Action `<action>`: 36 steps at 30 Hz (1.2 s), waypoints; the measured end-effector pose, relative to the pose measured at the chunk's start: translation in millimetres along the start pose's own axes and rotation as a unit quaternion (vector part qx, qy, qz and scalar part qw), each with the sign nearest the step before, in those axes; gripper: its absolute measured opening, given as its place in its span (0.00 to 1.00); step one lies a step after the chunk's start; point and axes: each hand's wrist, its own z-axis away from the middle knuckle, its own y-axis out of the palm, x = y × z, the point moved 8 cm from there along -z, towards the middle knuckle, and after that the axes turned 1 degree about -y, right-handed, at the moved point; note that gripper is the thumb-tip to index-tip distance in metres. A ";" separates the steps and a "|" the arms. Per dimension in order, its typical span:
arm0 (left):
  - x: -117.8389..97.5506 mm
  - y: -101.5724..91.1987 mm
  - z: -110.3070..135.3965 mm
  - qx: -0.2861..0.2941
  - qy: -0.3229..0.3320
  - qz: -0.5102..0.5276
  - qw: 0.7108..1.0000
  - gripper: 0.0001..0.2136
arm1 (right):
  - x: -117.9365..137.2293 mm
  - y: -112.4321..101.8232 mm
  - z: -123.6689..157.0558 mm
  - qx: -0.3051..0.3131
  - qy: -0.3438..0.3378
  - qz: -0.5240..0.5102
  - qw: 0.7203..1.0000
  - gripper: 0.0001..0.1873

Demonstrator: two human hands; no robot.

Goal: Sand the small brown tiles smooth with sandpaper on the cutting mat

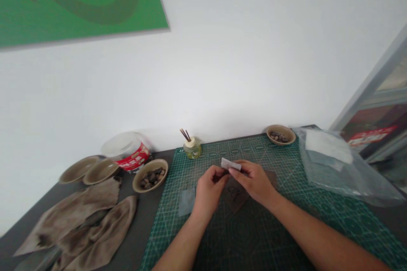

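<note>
Above the green cutting mat (pixel 165 220), my left hand (pixel 208 188) and my right hand (pixel 256 180) meet around a small pale grey folded piece (pixel 229 164), paper or thin plastic by its look. My right thumb and fingers pinch its right end. Against its lower left edge, the fingers of my left hand are closed. Below them lies a dark brown sheet (pixel 234 201) with dark curly marks, partly covered by my hands. A small clear plastic bag (pixel 186 201) rests flat to the left of my left hand.
A reed diffuser (pixel 192 148) stands by the wall. Bowls of small dark lumps sit at left (pixel 136 183) and far right (pixel 271 128). Brown cloths (pixel 108 237), empty bowls (pixel 68 174) and a white tub (pixel 119 146) occupy the left; a large clear bag (pixel 359 173) lies right.
</note>
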 end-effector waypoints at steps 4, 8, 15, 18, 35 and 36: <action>4.9 4.1 -1.3 0.021 -0.031 0.122 0.992 0.09 | 4.6 -2.7 1.2 0.008 0.000 0.007 1.000 0.11; 9.7 6.6 -1.3 0.049 -0.053 0.148 0.986 0.11 | 4.7 -7.2 0.9 0.011 0.002 0.013 1.000 0.08; 13.2 4.4 -1.1 0.050 -0.067 0.174 0.981 0.10 | 6.2 -8.0 1.7 0.029 -0.003 -0.024 0.999 0.08; 13.4 3.3 -2.3 0.048 -0.066 0.161 0.984 0.09 | 9.7 -9.5 2.2 0.013 -0.012 -0.004 1.000 0.10; 8.4 7.2 -0.5 0.079 -0.067 0.169 0.980 0.08 | 14.6 -7.9 2.4 0.029 -0.035 0.011 0.999 0.08; 9.3 7.7 -0.4 0.081 -0.070 0.172 0.979 0.08 | 14.9 -7.4 2.3 0.030 -0.037 0.015 0.999 0.08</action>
